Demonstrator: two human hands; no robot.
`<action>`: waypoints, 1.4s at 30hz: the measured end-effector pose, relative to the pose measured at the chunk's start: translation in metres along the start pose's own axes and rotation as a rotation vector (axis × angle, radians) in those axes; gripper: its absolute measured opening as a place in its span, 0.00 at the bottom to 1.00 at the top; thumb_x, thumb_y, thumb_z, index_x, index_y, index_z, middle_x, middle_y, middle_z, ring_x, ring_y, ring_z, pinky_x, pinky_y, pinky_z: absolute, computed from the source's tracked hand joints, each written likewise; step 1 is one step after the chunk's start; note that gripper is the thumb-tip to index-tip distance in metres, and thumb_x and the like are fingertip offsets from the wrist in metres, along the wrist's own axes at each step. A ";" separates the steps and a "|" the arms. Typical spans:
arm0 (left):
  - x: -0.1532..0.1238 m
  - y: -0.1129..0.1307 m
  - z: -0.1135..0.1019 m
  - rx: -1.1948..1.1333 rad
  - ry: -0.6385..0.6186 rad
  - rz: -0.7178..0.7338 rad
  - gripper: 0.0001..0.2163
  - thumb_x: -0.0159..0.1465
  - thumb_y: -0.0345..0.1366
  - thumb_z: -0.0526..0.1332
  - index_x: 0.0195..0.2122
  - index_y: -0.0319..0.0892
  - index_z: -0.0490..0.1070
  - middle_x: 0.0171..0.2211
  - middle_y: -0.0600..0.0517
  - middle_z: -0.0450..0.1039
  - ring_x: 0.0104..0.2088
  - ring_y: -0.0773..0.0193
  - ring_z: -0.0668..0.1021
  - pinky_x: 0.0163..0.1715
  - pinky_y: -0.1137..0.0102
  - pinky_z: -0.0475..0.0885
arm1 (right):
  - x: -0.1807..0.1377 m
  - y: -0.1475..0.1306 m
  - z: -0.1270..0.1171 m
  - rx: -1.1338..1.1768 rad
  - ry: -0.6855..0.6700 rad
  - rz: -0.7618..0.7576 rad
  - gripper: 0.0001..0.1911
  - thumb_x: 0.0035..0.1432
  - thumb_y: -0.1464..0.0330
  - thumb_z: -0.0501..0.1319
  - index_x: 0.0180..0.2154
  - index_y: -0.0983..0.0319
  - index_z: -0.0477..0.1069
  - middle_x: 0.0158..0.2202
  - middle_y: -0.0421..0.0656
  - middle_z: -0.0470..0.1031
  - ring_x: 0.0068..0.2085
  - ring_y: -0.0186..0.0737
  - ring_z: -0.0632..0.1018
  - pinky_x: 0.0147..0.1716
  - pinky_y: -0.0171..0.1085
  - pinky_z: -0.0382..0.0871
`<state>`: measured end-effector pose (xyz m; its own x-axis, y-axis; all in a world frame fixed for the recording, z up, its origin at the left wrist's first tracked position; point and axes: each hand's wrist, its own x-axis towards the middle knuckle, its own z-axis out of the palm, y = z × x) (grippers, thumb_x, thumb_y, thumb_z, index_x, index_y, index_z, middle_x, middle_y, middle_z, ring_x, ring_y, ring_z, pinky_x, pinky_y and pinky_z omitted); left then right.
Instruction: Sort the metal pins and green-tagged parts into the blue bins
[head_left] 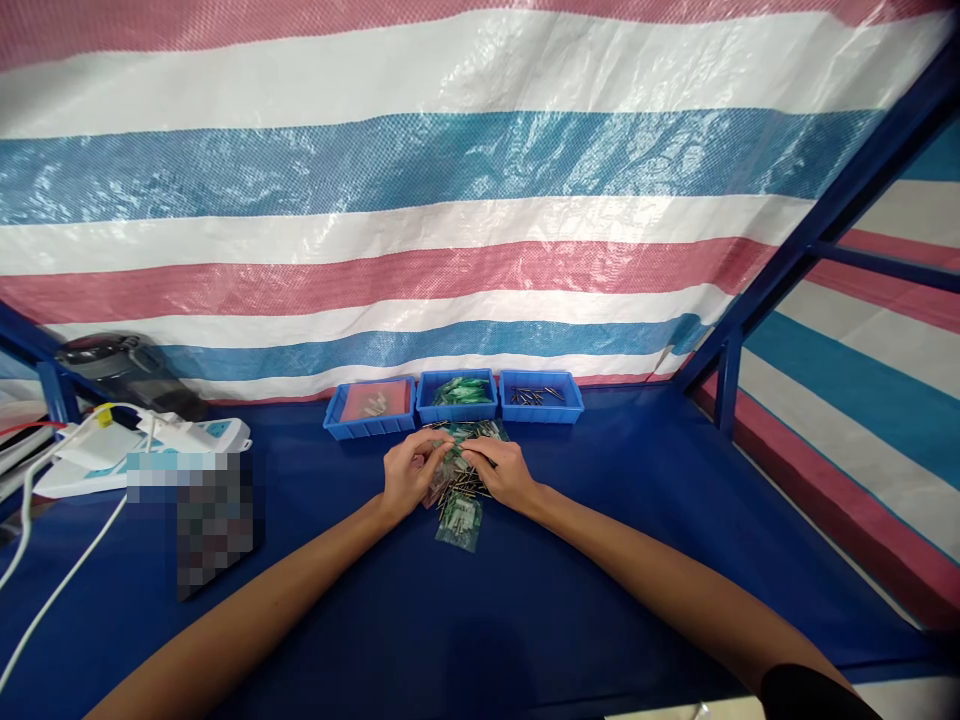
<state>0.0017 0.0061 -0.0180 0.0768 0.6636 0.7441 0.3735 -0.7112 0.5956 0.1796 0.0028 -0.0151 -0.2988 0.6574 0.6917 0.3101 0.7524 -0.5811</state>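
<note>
My left hand [411,472] and my right hand [504,470] are close together over a heap on the table, thumbs and fingertips pinched. Between them shows greenish clear plastic, which looks like a small plastic bag [457,455] with its edge in both pinches; its contents are too small to make out. Under and around the hands lie loose thin metal pieces [466,486], dark and brass-coloured, like small bits or pins. Nearer to me, a small clear bag [459,522] with pale pieces inside lies flat. More bagged pieces show just behind my fingers.
Three blue bins stand behind the heap: the left bin [367,428] holds a reddish bag with pale pieces, the middle bin [457,408] green bags, the right bin [541,410] loose dark pieces. At left are a power strip [217,436], cables, a dark bottle [127,370] and a blurred-out object.
</note>
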 end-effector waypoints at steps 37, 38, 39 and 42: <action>0.002 0.002 0.000 -0.041 0.007 0.045 0.07 0.59 0.29 0.62 0.39 0.41 0.70 0.35 0.51 0.77 0.27 0.69 0.79 0.27 0.77 0.74 | 0.002 -0.005 0.000 -0.002 0.104 0.005 0.10 0.62 0.70 0.55 0.39 0.63 0.75 0.34 0.45 0.79 0.34 0.38 0.79 0.35 0.35 0.72; 0.002 0.002 0.000 -0.044 0.003 0.051 0.07 0.59 0.29 0.62 0.39 0.41 0.71 0.35 0.51 0.77 0.28 0.68 0.79 0.28 0.76 0.75 | 0.002 -0.005 0.000 -0.002 0.106 0.002 0.10 0.62 0.70 0.55 0.39 0.63 0.75 0.34 0.45 0.79 0.34 0.37 0.79 0.35 0.35 0.72; 0.002 0.002 0.000 -0.043 0.001 0.056 0.07 0.59 0.29 0.62 0.39 0.41 0.71 0.35 0.51 0.77 0.29 0.68 0.80 0.28 0.76 0.75 | 0.002 -0.005 0.000 -0.002 0.106 -0.001 0.10 0.62 0.70 0.55 0.39 0.63 0.75 0.34 0.45 0.79 0.34 0.37 0.79 0.35 0.35 0.72; 0.002 0.002 0.000 -0.031 0.018 0.066 0.06 0.59 0.30 0.62 0.38 0.41 0.72 0.34 0.51 0.78 0.29 0.67 0.80 0.28 0.76 0.75 | 0.002 -0.004 0.000 0.001 0.107 -0.010 0.10 0.61 0.70 0.55 0.40 0.63 0.75 0.35 0.45 0.79 0.35 0.38 0.79 0.35 0.35 0.72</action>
<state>0.0027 0.0066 -0.0155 0.0835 0.6109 0.7873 0.3390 -0.7604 0.5540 0.1773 0.0009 -0.0112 -0.2034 0.6419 0.7393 0.3066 0.7589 -0.5745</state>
